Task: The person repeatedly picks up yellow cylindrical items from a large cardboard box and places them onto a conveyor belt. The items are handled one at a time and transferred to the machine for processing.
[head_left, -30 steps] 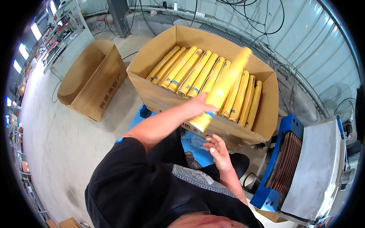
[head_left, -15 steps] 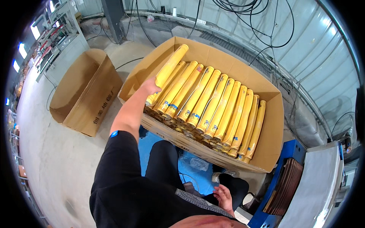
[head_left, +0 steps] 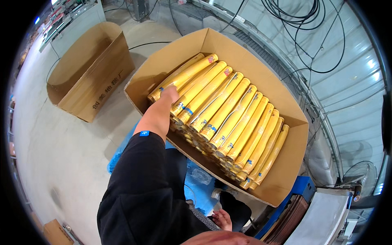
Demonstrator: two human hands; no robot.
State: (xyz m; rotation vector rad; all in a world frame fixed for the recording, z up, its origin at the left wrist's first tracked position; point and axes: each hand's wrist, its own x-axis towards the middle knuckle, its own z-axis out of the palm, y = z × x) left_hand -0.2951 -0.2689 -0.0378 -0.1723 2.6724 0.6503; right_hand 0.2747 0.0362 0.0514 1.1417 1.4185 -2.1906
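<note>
A large cardboard box holds rows of long yellow rolls in shiny wrapping, laid side by side and stacked in layers. My left hand reaches over the box's near left side, its fingers closed around a yellow roll in the top layer. That roll lies tilted among its neighbours by the left wall, and my hand hides part of it. Low by my lap, my right hand rests with loosely bent fingers slightly apart and nothing visible in them.
A second, narrower cardboard box with its top open stands on the floor at the left. Blue sheeting lies below the large box. Blue-framed equipment stands at the right, and black cables hang on the wall.
The roll in my left hand has come down from a raised position to lie in the top layer at the left. My view has shifted and turned. The right hand stays low.
</note>
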